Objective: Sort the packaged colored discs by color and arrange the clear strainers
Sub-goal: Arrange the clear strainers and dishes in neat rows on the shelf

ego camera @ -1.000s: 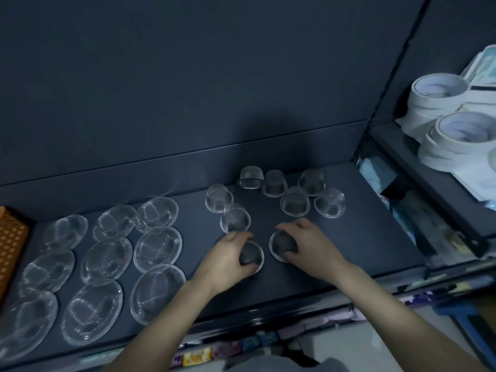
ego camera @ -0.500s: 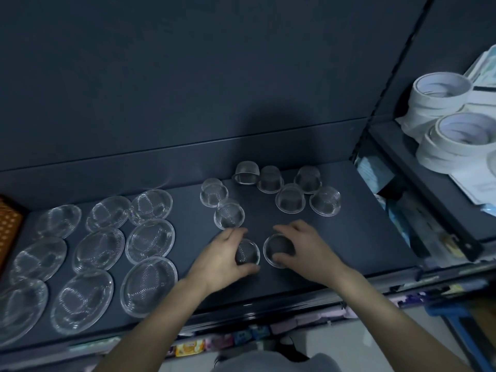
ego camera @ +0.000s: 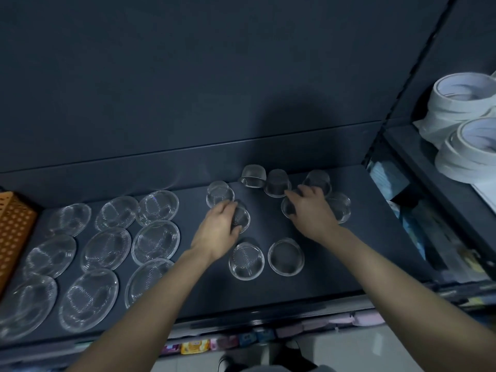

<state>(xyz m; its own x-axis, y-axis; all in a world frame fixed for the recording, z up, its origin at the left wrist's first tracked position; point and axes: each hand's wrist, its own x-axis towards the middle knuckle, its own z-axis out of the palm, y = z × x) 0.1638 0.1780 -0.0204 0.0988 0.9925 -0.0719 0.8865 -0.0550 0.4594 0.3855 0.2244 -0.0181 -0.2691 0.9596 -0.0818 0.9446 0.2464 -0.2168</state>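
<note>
Head: left hand (ego camera: 218,227), right hand (ego camera: 312,214) on strainers (ego camera: 243,218), shelf (ego camera: 264,224) gap between

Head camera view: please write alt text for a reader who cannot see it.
On a dark shelf, the left hand grips one small clear strainer and the right hand covers a second small strainer. Near the front edge lie two more small strainers; nine wide flat strainers lie in rows to the left.

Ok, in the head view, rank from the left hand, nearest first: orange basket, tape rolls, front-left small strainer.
From the left hand:
1. The front-left strainer, just in front of it, toward the shelf edge.
2. The orange basket, far left.
3. The tape rolls, neighbouring shelf, far right.
</note>
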